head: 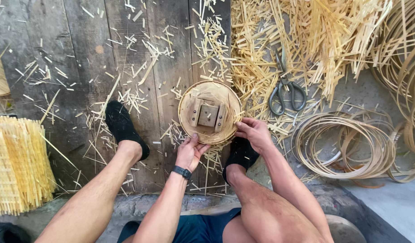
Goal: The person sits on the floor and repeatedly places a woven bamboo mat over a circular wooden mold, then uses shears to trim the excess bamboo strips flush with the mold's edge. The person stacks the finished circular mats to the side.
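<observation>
Wooden floor (81, 54) littered with bamboo strips; between the feet sits a round basket (210, 112). Left hand (189, 153) grips its near rim, right hand (254, 132) its right edge, fingers clamped; scissors (286, 90) lie just right.

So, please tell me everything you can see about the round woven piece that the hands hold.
The round woven disc looks like pale bamboo, with a bound rim. On its middle sits a square wooden block between two side bars. It is held roughly flat above the plank floor, between the feet. The left hand grips its near edge, thumb on top; the right hand pinches its right edge.
</observation>
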